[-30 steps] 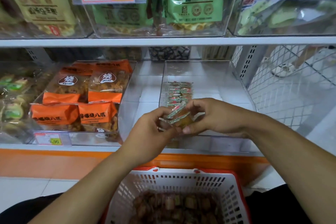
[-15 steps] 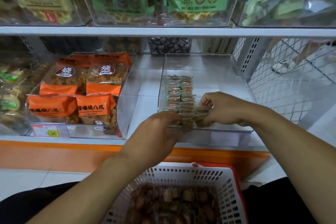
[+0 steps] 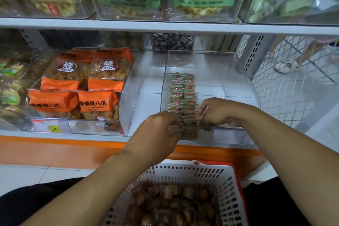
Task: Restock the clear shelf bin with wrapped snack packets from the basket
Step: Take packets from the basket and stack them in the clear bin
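Note:
A clear shelf bin (image 3: 216, 60) stands on the lower shelf, right of centre. Two neat rows of small wrapped snack packets (image 3: 181, 91) run along its left side. At the bin's front end my left hand (image 3: 161, 130) and my right hand (image 3: 218, 113) pinch the nearest packets (image 3: 189, 121) from either side. Their fingertips press on the packets at the front of the rows. Below, a white basket with a red rim (image 3: 216, 176) holds several more brown wrapped packets (image 3: 176, 202).
A second clear bin of orange snack bags (image 3: 77, 88) sits to the left, with a price tag (image 3: 48, 126) on its front. An upper shelf (image 3: 165, 25) carries bins of green and yellow bags. White wire mesh (image 3: 293, 86) closes the right side.
Both hands have carried the packets from above the bin's front edge down into the bin. They now press them against the front of the rows. The view has dropped slightly closer.

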A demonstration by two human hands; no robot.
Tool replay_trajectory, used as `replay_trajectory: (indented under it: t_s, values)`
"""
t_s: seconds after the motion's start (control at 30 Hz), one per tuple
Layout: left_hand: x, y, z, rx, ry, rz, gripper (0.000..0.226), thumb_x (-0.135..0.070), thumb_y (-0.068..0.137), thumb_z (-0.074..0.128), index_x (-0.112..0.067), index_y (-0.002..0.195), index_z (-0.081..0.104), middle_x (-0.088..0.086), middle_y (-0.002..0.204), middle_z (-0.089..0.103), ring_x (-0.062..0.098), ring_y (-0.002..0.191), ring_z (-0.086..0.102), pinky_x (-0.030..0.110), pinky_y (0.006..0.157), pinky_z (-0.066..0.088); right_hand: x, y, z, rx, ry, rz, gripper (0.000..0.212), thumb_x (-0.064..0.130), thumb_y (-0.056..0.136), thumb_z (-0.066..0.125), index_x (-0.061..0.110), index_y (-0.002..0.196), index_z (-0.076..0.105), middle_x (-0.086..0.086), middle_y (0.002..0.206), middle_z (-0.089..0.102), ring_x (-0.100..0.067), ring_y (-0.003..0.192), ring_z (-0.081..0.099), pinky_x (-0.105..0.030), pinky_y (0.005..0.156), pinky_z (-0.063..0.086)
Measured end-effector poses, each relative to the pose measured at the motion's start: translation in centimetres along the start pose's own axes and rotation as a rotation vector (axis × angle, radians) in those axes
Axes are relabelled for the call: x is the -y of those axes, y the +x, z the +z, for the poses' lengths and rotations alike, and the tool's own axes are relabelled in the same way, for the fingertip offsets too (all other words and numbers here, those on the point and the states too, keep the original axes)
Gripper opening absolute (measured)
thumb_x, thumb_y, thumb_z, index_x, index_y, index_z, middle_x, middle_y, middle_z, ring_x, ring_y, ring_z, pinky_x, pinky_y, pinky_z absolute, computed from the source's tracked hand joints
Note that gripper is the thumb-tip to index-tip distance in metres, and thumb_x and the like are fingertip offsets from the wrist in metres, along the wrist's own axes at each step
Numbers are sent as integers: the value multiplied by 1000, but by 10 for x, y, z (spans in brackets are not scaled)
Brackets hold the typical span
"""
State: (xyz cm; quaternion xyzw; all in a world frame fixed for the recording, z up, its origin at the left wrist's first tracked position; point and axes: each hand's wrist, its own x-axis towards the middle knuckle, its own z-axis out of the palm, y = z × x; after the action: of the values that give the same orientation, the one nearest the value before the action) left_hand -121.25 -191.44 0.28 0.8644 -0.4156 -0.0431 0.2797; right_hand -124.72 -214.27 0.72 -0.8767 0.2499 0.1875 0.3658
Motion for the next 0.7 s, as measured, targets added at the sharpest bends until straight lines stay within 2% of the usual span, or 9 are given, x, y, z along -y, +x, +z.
replay_trajectory:
  t_s: [0.07, 0.1, 0.2, 0.33, 0.43, 0.5, 0.57, 0.63, 0.7]
  values:
    - [0, 0, 0, 8, 2, -5, 29, -19, 88, 71, -26, 116, 71, -7, 116, 71, 14, 102, 66, 4, 73, 35, -2, 0, -2, 49, -28, 30, 11, 5, 88, 70, 15, 85, 71, -22, 101, 74, -26, 81, 60, -39, 72, 42]
    - [-1, 0, 0, 9, 4, -5, 28, -19, 89, 71, -27, 116, 70, -7, 116, 71, 14, 102, 66, 3, 72, 34, -2, 2, -1, 74, -21, 42, 14, 6, 92, 66, 14, 84, 74, -21, 101, 75, -26, 83, 60, -39, 74, 41]
    - [-1, 0, 2, 3, 2, -5, 27, -22, 89, 73, -26, 116, 70, -8, 116, 70, 13, 101, 65, 0, 70, 31, 1, 4, 7, 167, 36, 65, 27, 3, 100, 47, 5, 101, 75, -14, 96, 79, -26, 87, 73, -40, 78, 54]
    - [-1, -1, 6, -7, -23, -7, 28, -21, 89, 72, -25, 116, 71, -7, 116, 69, 13, 102, 64, 6, 75, 38, 9, 0, 14, 201, 72, 51, 32, 6, 104, 39, 10, 103, 71, -8, 92, 80, -18, 78, 78, -30, 65, 55]
    - [2, -3, 5, -20, -35, 19, 29, -18, 88, 72, -23, 116, 72, -5, 117, 70, 15, 104, 65, 14, 82, 43, 11, -4, 10, 144, -49, 31, 29, 4, 101, 45, 8, 106, 73, -10, 101, 78, -26, 95, 76, -38, 85, 61]
    - [2, -3, 2, -55, -75, 25, 27, -15, 87, 73, -22, 114, 73, -4, 116, 71, 13, 104, 64, 15, 85, 44, 11, -10, 3, 14, -149, 1, 22, 7, 98, 52, 8, 100, 74, -9, 98, 77, -29, 97, 74, -36, 81, 58]
    - [0, -7, -2, -127, -97, 64, 20, -19, 87, 76, -21, 107, 75, -6, 108, 72, 9, 98, 63, 16, 83, 45, 11, -22, -2, -192, -132, -94, 13, 10, 92, 62, 16, 87, 73, -5, 93, 76, -23, 86, 74, -32, 72, 57]
    - [-1, -13, 0, -177, -106, 144, 10, -23, 87, 78, -19, 95, 75, -6, 95, 71, 9, 87, 62, 20, 77, 48, 15, -35, 4, -497, 13, -324, 16, 11, 88, 67, 23, 79, 65, 6, 81, 69, -12, 73, 67, -28, 66, 50]
    - [5, -23, 11, -111, -97, 145, 9, -27, 85, 78, -22, 86, 70, -9, 84, 67, 9, 79, 60, 20, 68, 46, 21, -51, 24, -725, 213, -644, 17, 12, 87, 68, 25, 82, 59, 13, 75, 62, -5, 69, 61, -23, 65, 50]
